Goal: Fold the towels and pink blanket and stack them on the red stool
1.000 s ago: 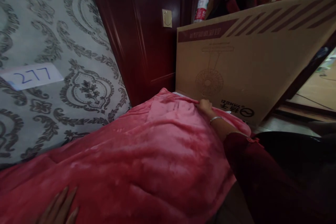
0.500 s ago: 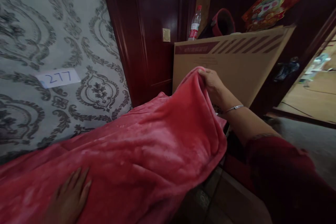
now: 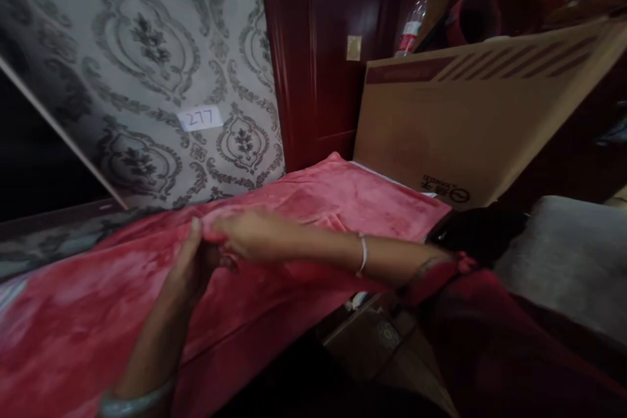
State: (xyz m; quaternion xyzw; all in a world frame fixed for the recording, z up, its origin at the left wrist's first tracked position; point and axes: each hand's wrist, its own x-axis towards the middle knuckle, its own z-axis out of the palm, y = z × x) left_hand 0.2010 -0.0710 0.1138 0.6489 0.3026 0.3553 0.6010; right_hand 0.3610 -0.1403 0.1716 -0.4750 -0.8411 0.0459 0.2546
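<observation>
A pink fleece blanket (image 3: 313, 202) lies spread from the lower left to the foot of a cardboard box. My right hand (image 3: 247, 235), with a bracelet at the wrist, reaches across to the left and pinches a fold of the blanket near its middle. My left hand (image 3: 193, 264) comes up from the bottom and meets it at the same fold, fingers closed on the fabric. Both hands touch each other there.
A large cardboard box (image 3: 470, 124) leans at the right behind the blanket. A wall with grey ornamental wallpaper carries a paper label reading 277 (image 3: 200, 119). A dark red wooden door frame (image 3: 313, 59) stands between. A plastic bottle (image 3: 411, 23) stands behind the box.
My right hand carried the lifted blanket edge from the box side leftward and down to the middle. My left hand rose from lying flat on the blanket and took the same fold.
</observation>
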